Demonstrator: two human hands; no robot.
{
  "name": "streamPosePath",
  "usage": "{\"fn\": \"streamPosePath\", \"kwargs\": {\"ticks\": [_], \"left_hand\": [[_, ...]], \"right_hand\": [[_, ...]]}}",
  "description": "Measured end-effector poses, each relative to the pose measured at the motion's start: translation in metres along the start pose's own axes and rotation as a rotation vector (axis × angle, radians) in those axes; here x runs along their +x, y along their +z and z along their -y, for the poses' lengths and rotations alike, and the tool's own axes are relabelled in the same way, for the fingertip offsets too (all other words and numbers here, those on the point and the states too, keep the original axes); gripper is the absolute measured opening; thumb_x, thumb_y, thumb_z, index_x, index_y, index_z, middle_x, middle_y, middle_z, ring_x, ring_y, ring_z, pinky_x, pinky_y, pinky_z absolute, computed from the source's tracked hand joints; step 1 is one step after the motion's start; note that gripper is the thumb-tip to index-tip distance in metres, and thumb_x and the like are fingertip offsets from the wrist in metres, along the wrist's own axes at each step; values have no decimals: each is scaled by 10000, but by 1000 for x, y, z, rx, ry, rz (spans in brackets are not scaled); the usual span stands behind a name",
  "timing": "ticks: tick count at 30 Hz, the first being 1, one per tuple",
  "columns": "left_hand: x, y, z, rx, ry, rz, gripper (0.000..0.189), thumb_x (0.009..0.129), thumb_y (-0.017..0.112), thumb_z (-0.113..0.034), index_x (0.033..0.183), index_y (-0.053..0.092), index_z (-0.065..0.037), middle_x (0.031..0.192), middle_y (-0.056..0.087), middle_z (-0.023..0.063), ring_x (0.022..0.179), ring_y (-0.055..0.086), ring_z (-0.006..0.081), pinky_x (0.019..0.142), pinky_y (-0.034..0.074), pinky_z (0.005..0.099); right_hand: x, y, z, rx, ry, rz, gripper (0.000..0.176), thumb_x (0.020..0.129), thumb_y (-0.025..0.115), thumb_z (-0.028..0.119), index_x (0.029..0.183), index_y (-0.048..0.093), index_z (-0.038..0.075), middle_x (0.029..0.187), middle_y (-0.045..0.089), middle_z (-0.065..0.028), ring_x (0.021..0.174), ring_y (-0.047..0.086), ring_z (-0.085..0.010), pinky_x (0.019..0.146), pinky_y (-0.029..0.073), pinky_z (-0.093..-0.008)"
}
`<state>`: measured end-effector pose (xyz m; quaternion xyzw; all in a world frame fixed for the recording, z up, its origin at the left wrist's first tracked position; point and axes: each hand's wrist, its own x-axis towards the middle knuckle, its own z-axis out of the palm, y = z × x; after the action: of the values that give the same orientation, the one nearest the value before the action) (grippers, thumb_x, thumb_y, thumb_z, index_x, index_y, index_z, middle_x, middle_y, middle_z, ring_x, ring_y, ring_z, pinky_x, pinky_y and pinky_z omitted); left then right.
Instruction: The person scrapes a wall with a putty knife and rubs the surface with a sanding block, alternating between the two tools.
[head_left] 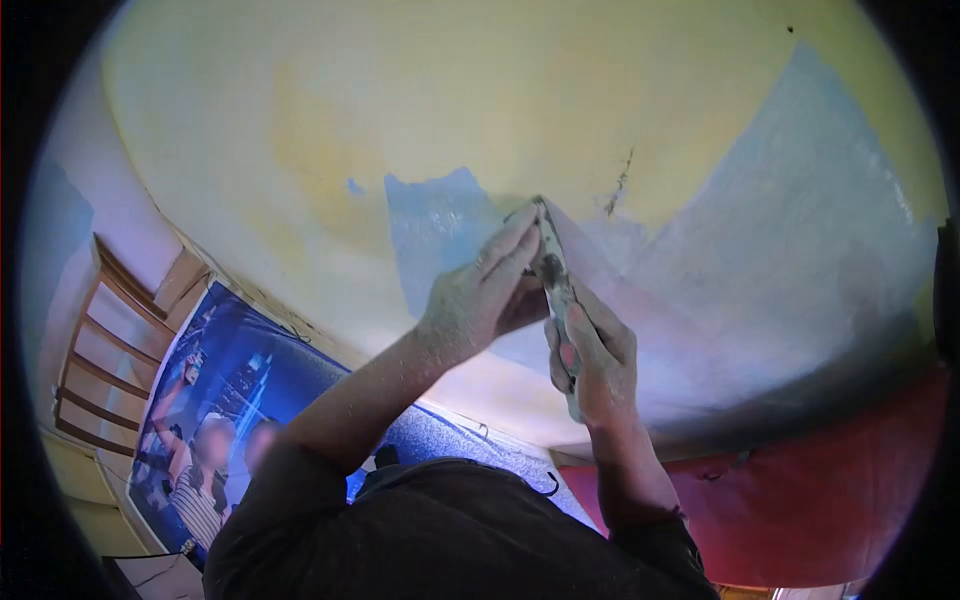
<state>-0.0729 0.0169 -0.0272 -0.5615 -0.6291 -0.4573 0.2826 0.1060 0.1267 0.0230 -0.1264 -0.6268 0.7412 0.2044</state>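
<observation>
A plaster-smeared tool that looks like a putty knife (553,268) is seen nearly edge-on against the patched surface. My right hand (602,362) is closed around its handle end. At the upper end, my left hand (478,285) has its fingers pressed together and laid along the blade; its thumb is partly hidden. Both hands and forearms carry pale dust or plaster. The blade's tip meets the yellow painted surface (440,100) beside a bluish bare patch (437,225). To the right spreads a broad greyish coated area (790,240).
A dark crack (621,182) runs above the coated area. At the lower left are a wooden slatted frame (112,345) and a blue printed poster (230,380) showing people. A red panel (790,495) fills the lower right.
</observation>
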Motion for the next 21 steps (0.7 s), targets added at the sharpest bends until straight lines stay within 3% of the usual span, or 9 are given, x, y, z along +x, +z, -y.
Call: {"fn": "streamPosePath", "kwargs": {"ticks": [8,13,17,21], "left_hand": [[-12,-3,-5,7,-15,117,913,853,964,-127,1623,504,44,1741,475,213,1417,694,355,1022,673,401],[-3,-8,6,20,15,-6,900,850,967,-146,1610,521,36,1737,484,215,1427,687,348,1031,671,403],[-14,-6,-5,16,-45,134,927,839,972,-146,1620,507,37,1737,480,225,1420,691,363,999,681,391],[-9,-6,5,25,-13,-2,905,841,970,-142,1602,517,46,1723,487,253,1413,695,372,986,684,389]], "right_hand": [[-2,-3,-14,7,-16,22,487,1213,565,222,1647,565,2,812,543,43,563,401,-10,476,329,-198],[9,6,-12,44,-6,33,478,1209,572,225,1628,581,-6,817,543,43,563,395,-6,477,326,-197],[-3,0,-13,21,24,10,464,1209,570,217,1624,593,11,805,539,42,550,391,-9,469,323,-196],[14,4,-13,46,25,33,463,1206,572,213,1619,595,4,804,545,38,538,386,-11,458,316,-198]]}}
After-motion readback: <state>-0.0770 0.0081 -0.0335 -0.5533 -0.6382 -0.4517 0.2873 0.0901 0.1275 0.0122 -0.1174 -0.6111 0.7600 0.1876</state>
